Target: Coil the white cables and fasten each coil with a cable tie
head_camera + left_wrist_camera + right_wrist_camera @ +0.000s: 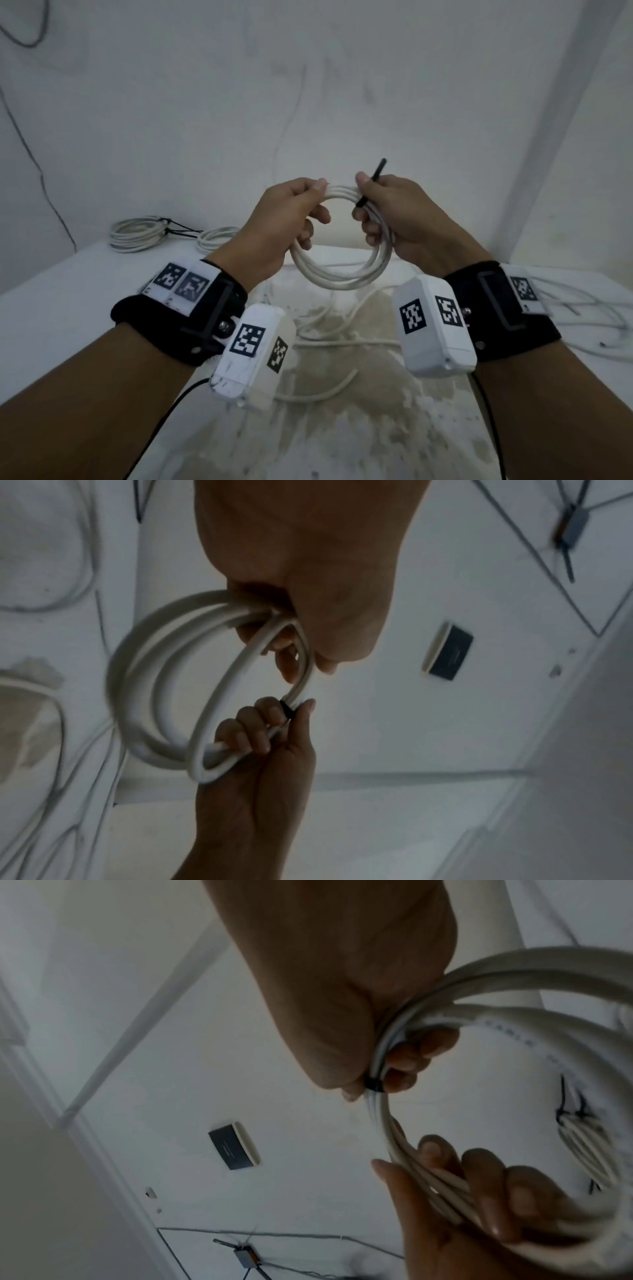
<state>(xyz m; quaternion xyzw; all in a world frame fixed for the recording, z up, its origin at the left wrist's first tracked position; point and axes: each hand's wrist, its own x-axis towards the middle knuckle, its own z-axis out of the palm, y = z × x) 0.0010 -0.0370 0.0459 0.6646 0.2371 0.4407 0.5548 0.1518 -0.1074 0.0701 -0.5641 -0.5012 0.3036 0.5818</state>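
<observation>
Head view, left hand: the left hand (pixel 284 219) curls its fingers and thumb round the upper left of the round coil of white cable (pixel 339 274), held up in the air above the white table (pixel 68 301).
Head view, right hand: the right hand (pixel 394 216) clasps the coil's upper right, thumb pressing a thin black cable tie (pixel 371 183) across the strands; the tie's free end sticks up past the thumb.
Head view, beyond the left hand: a tied white coil (pixel 137 234) lies on the table.
Left wrist view: left hand (pixel 308 574) clenched on the coil (pixel 143 696); right hand (pixel 263 750) pinches it at the tie (pixel 287 709).
Right wrist view: right hand (pixel 342 1001) grips the coil (pixel 514 988) at the tie (pixel 373 1085); left hand (pixel 479 1204) grasps the strands below.
</observation>
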